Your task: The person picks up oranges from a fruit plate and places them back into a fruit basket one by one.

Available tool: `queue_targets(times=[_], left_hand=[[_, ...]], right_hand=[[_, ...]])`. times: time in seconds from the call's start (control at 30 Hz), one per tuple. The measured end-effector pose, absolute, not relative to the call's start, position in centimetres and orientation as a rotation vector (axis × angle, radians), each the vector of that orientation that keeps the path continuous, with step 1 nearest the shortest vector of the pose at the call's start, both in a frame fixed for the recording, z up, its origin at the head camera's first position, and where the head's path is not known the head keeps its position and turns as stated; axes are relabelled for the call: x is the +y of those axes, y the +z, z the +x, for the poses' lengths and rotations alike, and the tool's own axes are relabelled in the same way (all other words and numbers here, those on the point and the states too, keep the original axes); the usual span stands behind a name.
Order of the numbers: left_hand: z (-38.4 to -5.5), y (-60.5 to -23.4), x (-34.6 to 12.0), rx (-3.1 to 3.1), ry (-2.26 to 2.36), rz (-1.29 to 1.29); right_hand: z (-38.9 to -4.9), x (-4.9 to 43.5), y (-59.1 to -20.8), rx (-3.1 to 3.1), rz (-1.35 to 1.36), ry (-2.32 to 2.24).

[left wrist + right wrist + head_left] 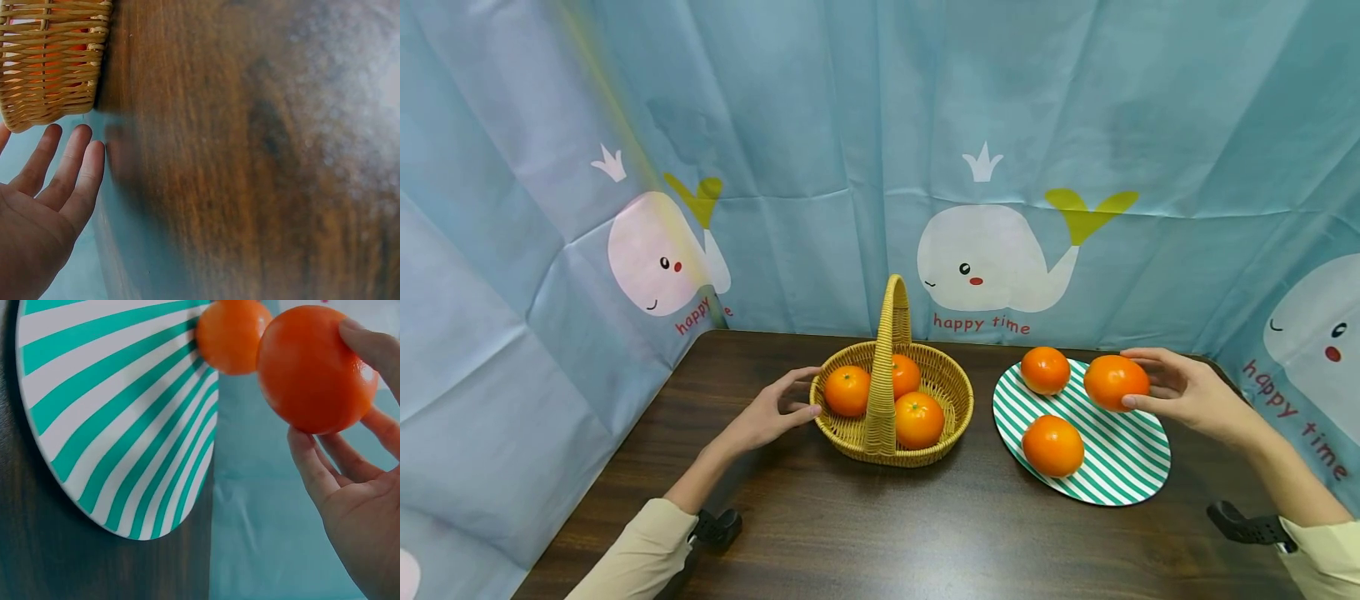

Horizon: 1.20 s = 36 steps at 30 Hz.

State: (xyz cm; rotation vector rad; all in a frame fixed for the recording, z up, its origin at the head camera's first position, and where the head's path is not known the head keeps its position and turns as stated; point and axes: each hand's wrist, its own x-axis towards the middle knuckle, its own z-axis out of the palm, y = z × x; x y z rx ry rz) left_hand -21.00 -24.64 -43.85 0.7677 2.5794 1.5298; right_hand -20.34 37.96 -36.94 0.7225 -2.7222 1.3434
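My right hand (1187,392) grips an orange (1116,382) between thumb and fingers, raised over the right part of a green-and-white striped plate (1123,454). The right wrist view shows the thumb on one side of this orange (319,369) and fingertips on the other. Two more oranges lie on the plate, one at the back (1045,370) and one nearer the front (1053,446). On the left, my left hand (767,417) has its thumb and fingertips right at the rim of a wicker basket (955,400). Its fingers (69,162) look loosely extended beside the basket's woven side.
Three oranges sit in the basket: one at left (847,391), one behind the handle (905,376) and one in front (919,421). The tall arched handle (883,367) rises over them. A blue whale-print curtain (805,183) stands behind the dark wooden table (880,533).
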Motion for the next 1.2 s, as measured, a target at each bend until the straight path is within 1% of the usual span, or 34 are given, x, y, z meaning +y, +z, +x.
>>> queue_targets(times=[0.27, 0.73, 1.2], left_hand=[[-21.0, -43.9, -24.6, 2.580, 1.529, 0.760], [-21.0, -44.0, -24.6, 2.571, 1.534, 0.777], [-20.9, -43.8, -24.6, 2.567, 1.538, 0.777]], right_hand=[[-20.5, 37.0, -36.1, -2.700, 0.685, 1.370], [-21.0, 35.5, -35.1, -2.648, 0.813, 1.412], [-21.6, 33.5, -34.9, -2.625, 0.777, 1.469]])
